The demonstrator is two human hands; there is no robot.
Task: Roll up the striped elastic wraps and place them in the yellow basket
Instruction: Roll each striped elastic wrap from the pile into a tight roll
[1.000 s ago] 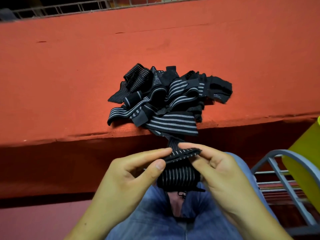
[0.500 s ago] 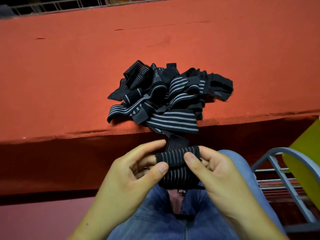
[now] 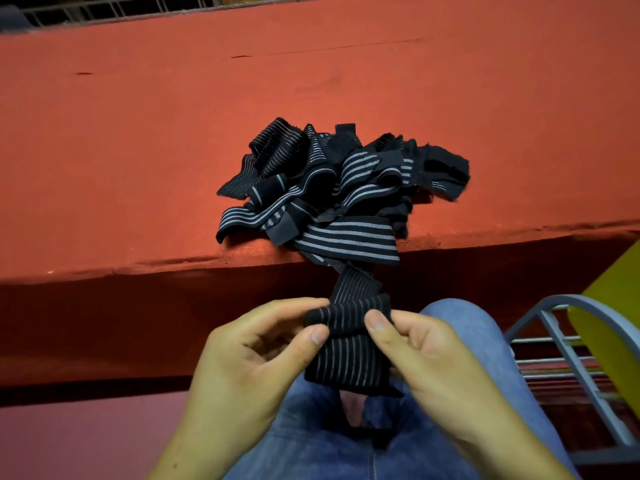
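Observation:
A tangled pile of black wraps with grey stripes (image 3: 332, 192) lies on the red ledge (image 3: 138, 150), near its front edge. One striped wrap (image 3: 346, 351) trails down from the pile over the edge to my lap. My left hand (image 3: 256, 362) and my right hand (image 3: 426, 355) both pinch this wrap at its folded top, thumbs in front, fingers behind. The wrap's lower part hangs flat between my hands. A yellow basket (image 3: 613, 306) shows partly at the right edge.
My knees in blue jeans (image 3: 346, 441) are below the hands. A grey metal rack (image 3: 554, 344) stands at the right, beside the yellow basket. A wire fence (image 3: 121, 8) runs behind the ledge.
The wrap's top end has been turned over into a thicker fold between my thumbs and fingers. Both hands stay in the same place.

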